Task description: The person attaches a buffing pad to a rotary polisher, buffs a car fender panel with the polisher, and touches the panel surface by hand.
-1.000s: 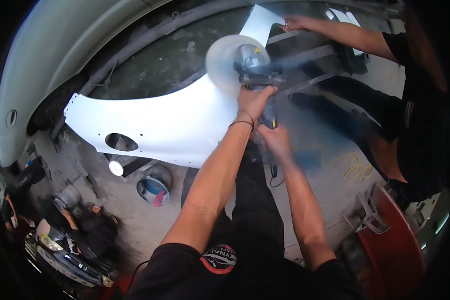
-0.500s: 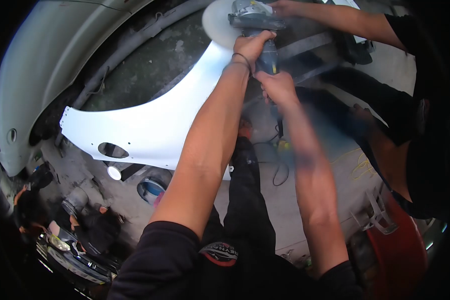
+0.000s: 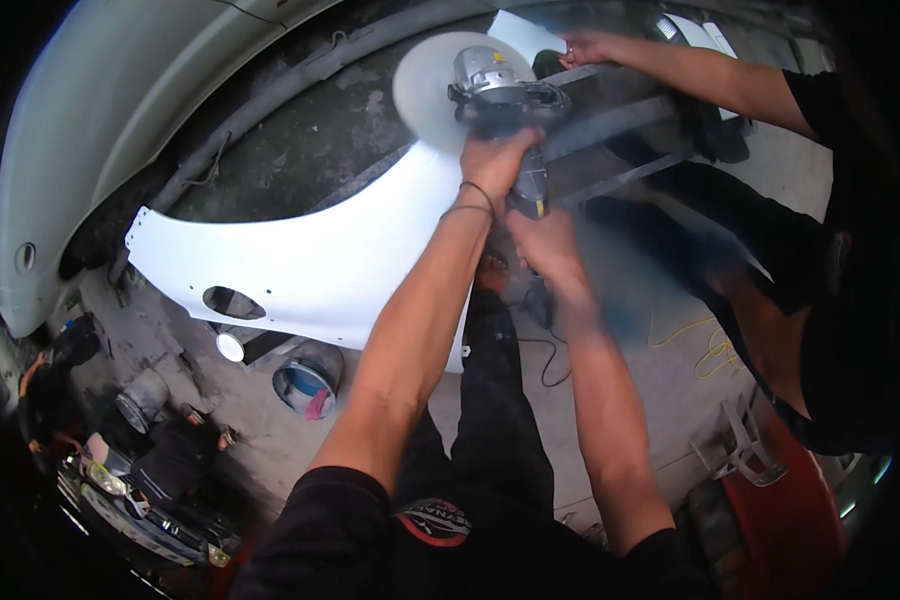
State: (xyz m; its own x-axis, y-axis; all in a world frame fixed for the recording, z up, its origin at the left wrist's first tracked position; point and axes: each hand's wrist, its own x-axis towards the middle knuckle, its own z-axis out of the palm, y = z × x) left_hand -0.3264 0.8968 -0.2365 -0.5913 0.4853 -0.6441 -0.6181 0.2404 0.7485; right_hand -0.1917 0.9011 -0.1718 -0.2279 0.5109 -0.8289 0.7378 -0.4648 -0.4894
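Polisher (image 3: pixel 488 72) sits far centre, over the far part of the white car panel (image 3: pixel 320 255); its round pad (image 3: pixel 420 100) is a blur, prob. spinning — can't tell if it's touching. L hand (image 3: pixel 492 165) is wrapped round the body just behind the head, most fingers hidden; R hand (image 3: pixel 548 242) is curled tight round the rear of the handle (image 3: pixel 532 185), nearer & a bit right. Two-handed hold prob. gives steadiness. Both arms (image 3: pixel 410 335) reach well forward, nearly straight, wrists close tog. Co-worker's hand (image 3: pixel 588 48), far right, is at the panel's far edge — prob. to stop it shifting. Cord (image 3: pixel 567 362) hangs near side, well apart from pad.
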